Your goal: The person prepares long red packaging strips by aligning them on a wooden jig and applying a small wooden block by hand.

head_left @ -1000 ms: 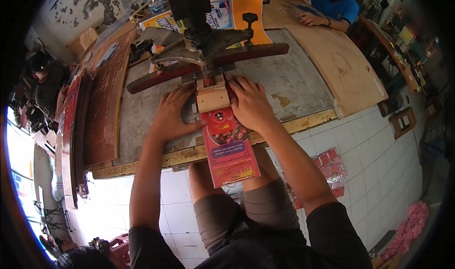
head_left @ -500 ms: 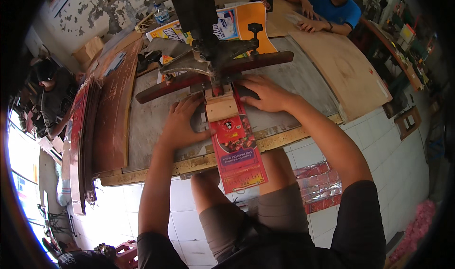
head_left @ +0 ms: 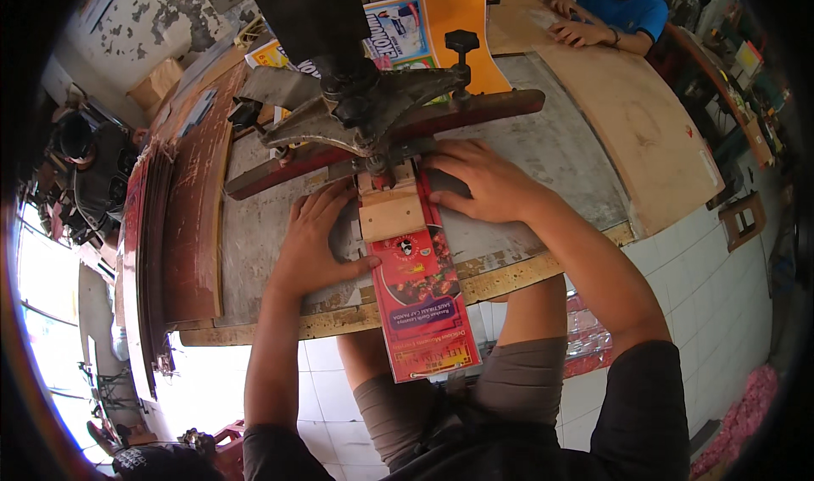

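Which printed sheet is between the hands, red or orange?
The long red printed card, overhanging the worn grey table; the large orange printed sheet is behind the black metal press.

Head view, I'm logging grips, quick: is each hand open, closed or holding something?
Left hand: open, thumb at the red card's left edge.
Right hand: open, thumb near the card's right edge.

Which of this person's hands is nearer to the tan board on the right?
The right. The right hand is left of the tan board, apart from it, beside the red card. The left hand is farther off, at the card's left side.
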The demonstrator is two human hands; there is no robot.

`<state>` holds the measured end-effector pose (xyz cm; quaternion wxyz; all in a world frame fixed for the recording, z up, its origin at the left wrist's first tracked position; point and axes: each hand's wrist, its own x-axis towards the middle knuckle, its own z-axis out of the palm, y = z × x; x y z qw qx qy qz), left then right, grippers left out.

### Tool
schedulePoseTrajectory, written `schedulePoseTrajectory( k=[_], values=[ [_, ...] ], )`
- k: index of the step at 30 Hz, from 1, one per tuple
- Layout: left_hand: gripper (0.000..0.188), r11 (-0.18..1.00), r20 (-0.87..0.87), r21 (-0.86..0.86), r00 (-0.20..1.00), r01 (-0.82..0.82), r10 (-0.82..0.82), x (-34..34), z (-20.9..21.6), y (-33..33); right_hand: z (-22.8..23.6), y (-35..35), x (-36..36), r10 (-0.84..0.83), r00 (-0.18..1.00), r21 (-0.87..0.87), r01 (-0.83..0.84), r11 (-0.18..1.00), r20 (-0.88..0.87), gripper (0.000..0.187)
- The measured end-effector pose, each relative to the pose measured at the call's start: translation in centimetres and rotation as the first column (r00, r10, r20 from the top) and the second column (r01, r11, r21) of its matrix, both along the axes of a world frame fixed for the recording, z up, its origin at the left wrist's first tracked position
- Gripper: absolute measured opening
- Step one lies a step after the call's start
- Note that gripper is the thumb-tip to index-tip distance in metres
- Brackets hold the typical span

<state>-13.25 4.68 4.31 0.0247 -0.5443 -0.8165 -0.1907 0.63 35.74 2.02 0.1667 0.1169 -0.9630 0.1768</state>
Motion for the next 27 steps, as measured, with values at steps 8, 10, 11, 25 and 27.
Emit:
schedulePoseTrajectory(
  k=[8,10,11,25,27],
  values=[
    [0.105,1.000,-0.035,0.003,0.999,0.004,-0.004,0.02,-0.18,0.10,0.11,-0.11,0.20,-0.031,0.999,0.038,0.033,0.999,-0.037,0.053],
    [0.105,1.000,-0.038,0.006,0.999,0.009,-0.009,-0.05,-0.22,0.03,0.01,-0.23,0.17,-0.035,0.998,0.048,0.038,0.998,-0.059,0.053],
    [0.105,1.000,-0.040,0.007,0.999,0.012,-0.011,-0.08,-0.21,0.03,0.02,-0.22,0.21,-0.035,0.997,0.054,0.039,0.998,-0.066,0.053],
    [0.103,1.000,-0.085,0.021,0.996,0.011,-0.009,-0.02,-0.40,-0.08,-0.27,-0.56,0.43,-0.043,0.994,0.095,0.053,0.994,-0.103,0.050],
    [0.103,1.000,-0.093,0.022,0.995,0.020,-0.018,-0.18,-0.61,0.01,-0.51,-0.45,0.31,-0.039,0.994,0.108,0.050,0.993,-0.103,0.050]
  ],
)
